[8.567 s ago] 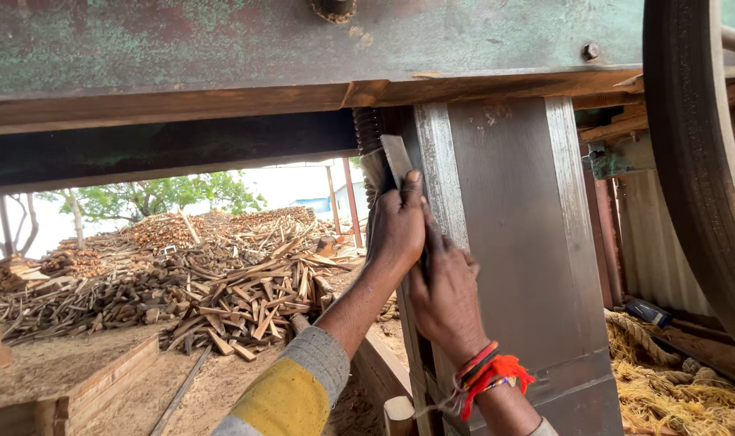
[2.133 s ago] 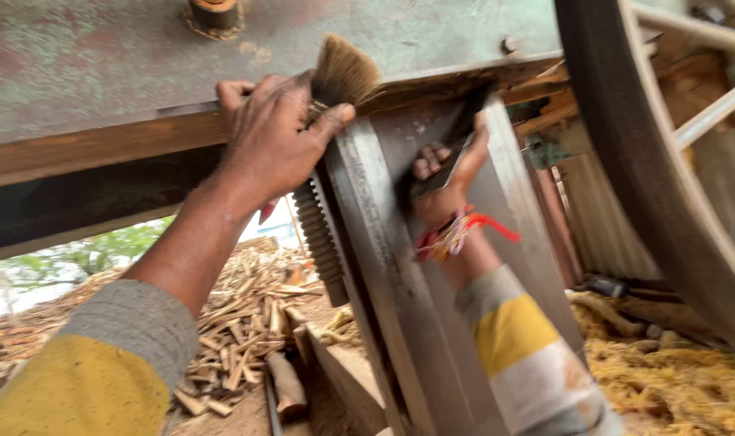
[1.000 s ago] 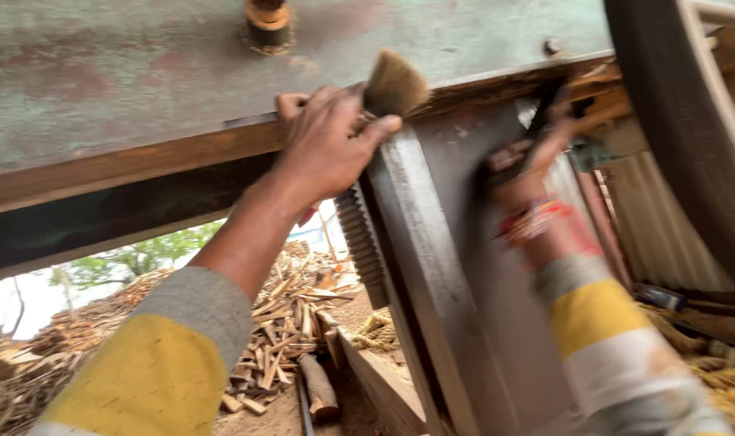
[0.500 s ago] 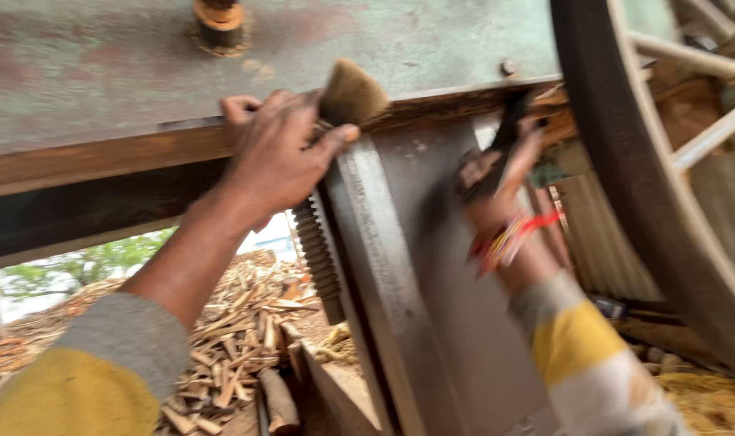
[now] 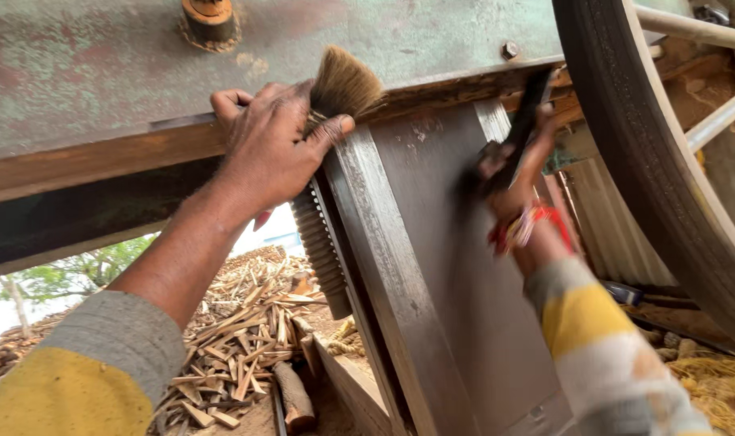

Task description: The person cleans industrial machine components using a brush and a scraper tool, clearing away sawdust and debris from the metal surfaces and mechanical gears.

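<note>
Bristles up, the brush (image 5: 341,87) sits pinched in the left hand (image 5: 272,145), its long axis toward one o'clock against the green beam (image 5: 101,73); toothed blade (image 5: 319,250) just below at six o'clock; right hand (image 5: 513,173), blurred, clasps a dark tool (image 5: 529,113) at three o'clock, farther off.
</note>
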